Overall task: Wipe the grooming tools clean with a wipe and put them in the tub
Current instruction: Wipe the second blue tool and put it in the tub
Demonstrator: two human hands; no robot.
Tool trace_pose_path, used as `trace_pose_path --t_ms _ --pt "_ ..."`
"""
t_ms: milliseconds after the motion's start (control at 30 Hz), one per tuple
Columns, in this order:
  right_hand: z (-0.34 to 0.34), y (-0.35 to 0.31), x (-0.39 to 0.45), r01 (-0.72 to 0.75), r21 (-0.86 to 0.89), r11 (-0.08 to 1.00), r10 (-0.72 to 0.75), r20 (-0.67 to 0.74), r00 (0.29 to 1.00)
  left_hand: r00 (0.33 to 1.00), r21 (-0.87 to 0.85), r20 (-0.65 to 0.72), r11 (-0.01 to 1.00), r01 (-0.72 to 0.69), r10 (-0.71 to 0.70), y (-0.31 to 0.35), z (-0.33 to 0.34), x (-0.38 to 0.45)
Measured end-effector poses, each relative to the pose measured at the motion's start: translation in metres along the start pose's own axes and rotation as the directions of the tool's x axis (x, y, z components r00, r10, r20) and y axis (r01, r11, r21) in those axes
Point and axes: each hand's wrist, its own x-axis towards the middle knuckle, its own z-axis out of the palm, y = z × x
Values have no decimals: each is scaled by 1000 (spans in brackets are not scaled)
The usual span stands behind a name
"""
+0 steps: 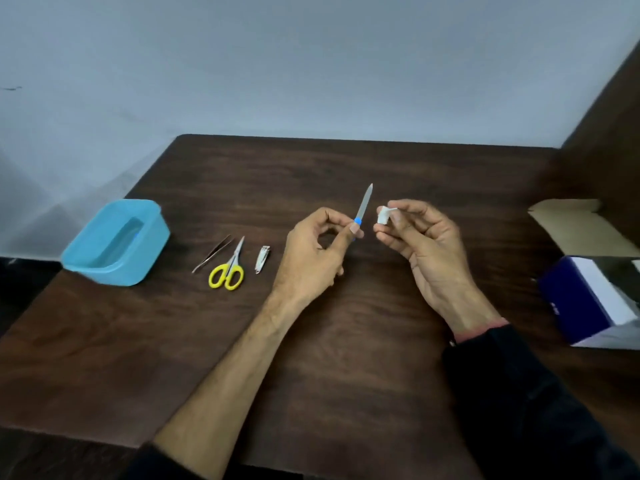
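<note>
Pinching nail file, left hand; wipe, right hand.

Dim, even light with a cool cast — no hard shadows on the dark table, only a faint sheen near its centre. Wide-angle bending warps the edges, strongest at 3 and 9 o'clock. The whole picture is soft, the box at 3 o'clock smeared.

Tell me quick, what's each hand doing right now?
Left hand: holding the nail file by its blue handle.
Right hand: pinching a small folded wipe.
</note>
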Motion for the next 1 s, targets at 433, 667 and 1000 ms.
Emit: trace_pose_path --t_ms 433,667,1000 --pt "-1 2 38 -63 -113 992 71 73 995 994 -232 105 973 10 15 -19 9 40" --pt "2 4 36 -16 -174 985 17 4 1000 985 -216 158 976 -30 66 -23 8 42" --pt "-2 8 43 -8 -40 999 4 -80 997 967 -157 245 987 -25 64 -19 6 40"
